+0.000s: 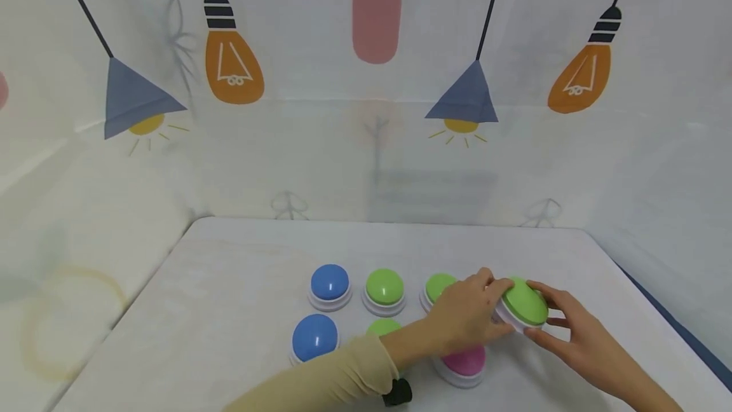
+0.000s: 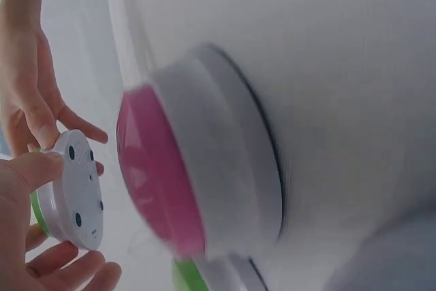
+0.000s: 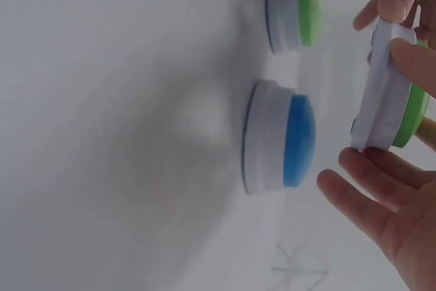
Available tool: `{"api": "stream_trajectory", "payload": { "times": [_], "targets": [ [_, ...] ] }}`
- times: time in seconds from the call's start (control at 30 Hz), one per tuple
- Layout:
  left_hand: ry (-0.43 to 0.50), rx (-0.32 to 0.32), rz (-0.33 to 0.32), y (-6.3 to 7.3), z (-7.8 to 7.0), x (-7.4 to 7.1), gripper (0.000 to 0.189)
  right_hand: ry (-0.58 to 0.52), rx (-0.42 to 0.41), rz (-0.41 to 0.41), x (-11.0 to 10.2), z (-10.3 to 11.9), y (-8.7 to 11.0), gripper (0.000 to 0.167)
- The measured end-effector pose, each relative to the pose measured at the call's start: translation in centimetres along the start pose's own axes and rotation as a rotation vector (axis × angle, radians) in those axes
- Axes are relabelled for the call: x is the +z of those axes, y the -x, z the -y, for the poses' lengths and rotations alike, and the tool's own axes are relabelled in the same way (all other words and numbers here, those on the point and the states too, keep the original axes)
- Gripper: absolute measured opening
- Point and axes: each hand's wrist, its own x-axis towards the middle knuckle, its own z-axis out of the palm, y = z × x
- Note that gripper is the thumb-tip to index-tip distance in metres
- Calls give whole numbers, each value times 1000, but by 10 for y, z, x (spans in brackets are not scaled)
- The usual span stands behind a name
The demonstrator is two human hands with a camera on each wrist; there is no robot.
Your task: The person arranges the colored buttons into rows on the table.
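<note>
A push button with a green dome and white base [image 1: 525, 302] is held up off the white table, tilted. My left hand [image 1: 466, 311] grips its left side, and my right hand [image 1: 574, 336] grips its right side with thumb and fingers. In the left wrist view the button's white underside [image 2: 83, 189] shows, with several dark round spots. The right wrist view shows the base [image 3: 385, 90] edge-on between both hands. Below my left hand sits a pink button [image 1: 464, 362], partly covered by it. Behind that hand is another green button [image 1: 439, 286], also partly hidden.
Further left on the table [image 1: 229, 310] stand two blue buttons [image 1: 330, 283] and two more green ones [image 1: 384, 287]; my left arm partly covers the front ones. A small black object [image 1: 397, 393] is by the left sleeve. A white sheet printed with lamps [image 1: 320, 145] hangs behind.
</note>
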Motion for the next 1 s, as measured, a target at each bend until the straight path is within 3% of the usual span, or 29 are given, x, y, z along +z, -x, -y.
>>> {"api": "stream_trajectory", "payload": {
  "times": [0.1,0.37,0.5,0.6,0.73,0.83,1.0],
  "targets": [
    [-33,-4,-5,5,-8,6,68,12,48,31,4,-4,10,72],
    [-103,-40,86,14,-36,18,67,59,210,105,13,-18,41,79],
    [-125,-35,97,20,-47,27,67,53,335,207,17,-25,53,88],
    [-99,-35,127,22,-52,32,66,39,385,252,20,-30,59,93],
    [-46,-56,199,21,-56,35,62,35,399,265,24,-36,63,95],
    [-55,-53,246,20,-57,37,62,28,406,298,25,-40,63,96],
    [-138,41,331,20,-56,39,60,74,322,350,27,-56,71,91]
  ]
}}
